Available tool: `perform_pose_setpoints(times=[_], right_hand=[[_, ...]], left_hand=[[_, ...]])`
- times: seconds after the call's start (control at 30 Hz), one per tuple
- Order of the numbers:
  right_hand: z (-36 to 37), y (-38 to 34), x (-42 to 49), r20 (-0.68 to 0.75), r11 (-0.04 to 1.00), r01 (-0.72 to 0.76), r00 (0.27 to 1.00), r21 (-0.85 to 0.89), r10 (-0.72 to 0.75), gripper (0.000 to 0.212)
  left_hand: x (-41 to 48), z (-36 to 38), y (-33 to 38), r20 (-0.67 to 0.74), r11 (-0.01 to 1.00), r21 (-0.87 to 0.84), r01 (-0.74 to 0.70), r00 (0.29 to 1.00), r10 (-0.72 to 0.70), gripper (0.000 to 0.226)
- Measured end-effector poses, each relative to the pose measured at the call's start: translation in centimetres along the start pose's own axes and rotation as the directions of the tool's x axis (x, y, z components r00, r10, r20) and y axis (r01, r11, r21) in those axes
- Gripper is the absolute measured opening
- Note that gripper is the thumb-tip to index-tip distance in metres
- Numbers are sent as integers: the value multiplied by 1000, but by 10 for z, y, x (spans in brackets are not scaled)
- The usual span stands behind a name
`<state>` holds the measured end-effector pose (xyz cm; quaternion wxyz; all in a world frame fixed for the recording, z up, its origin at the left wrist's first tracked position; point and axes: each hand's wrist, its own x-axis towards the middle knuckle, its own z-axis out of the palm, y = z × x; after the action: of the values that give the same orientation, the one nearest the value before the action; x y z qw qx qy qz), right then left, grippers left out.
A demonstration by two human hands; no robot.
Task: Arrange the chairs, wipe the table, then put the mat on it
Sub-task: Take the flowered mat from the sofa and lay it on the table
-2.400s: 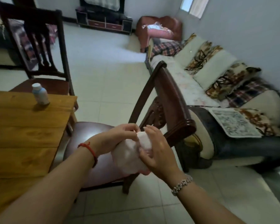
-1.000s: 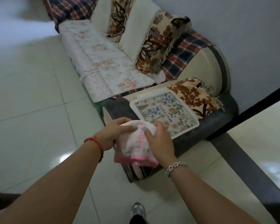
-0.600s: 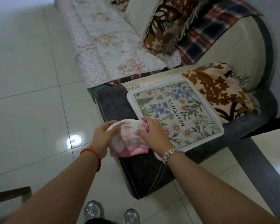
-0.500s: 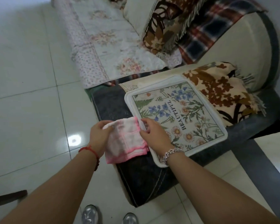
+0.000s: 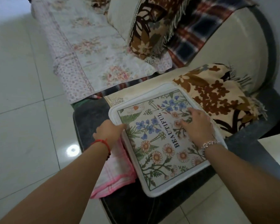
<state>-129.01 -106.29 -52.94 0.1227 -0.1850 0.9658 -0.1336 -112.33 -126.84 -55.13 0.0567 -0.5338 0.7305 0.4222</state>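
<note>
Both forearms are bare as far as the lower edge of the view. Round the wrist of the left hand (image 5: 109, 130) runs a thin red cord bracelet (image 5: 102, 141) with a small dark bead at its lower end. The wrist of the right hand (image 5: 198, 126) carries a silver-coloured chain bracelet (image 5: 208, 143) of small glinting links.

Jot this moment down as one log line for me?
step: taking hold of mat | left hand: at mat's left edge, grip unclear | right hand: flat on mat | cloth: on sofa arm beside mat
</note>
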Motion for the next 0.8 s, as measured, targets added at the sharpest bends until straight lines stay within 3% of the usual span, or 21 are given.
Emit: perform_pose_setpoints(times=[0.13,0.23,0.4,0.53,0.63,0.8], right_hand=[[-8,28,21,99,996,-93,991,12,91,80],[-11,33,29,146,990,-139,979,-15,140,83],[-15,36,35,-30,984,-179,984,-21,178,71],[-22,34,29,-146,994,-100,984,53,107,61],[-35,27,20,-170,995,-60,983,83,73,47],[-74,13,10,-230,993,46,973,107,-21,43]], left_hand=[[-1,11,12,-81,1000,14,10,997,-9,40],[0,19,18,-122,999,-44,16,992,-21,47],[3,24,24,-95,977,-198,-75,994,57,51],[-3,21,40,-123,936,-320,-145,986,110,19],[-11,11,53,-169,915,-367,-171,979,115,27],[-30,-15,64,-175,851,-492,-186,978,113,39]])
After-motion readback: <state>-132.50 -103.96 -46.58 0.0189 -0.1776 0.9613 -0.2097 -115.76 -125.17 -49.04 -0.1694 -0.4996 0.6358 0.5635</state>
